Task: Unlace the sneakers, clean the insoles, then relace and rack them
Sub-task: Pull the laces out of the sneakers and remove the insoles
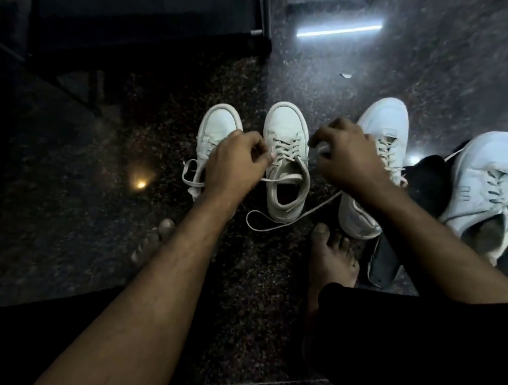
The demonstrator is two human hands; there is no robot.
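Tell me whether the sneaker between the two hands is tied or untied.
Untied. The middle sneaker has its lace trailing loose across the floor, though it is threaded through the eyelets. The left hand pinches it.

Four white sneakers on dark speckled floor, toes pointing away. Left sneaker [214, 130] partly hidden, lace looped loose beside it. Middle sneaker [286, 164] upright, lace [278, 222] undone, trailing across floor. Third sneaker [376, 162] laced. Far-right sneaker [484, 187] laced, dark insole [382, 264] lying near.
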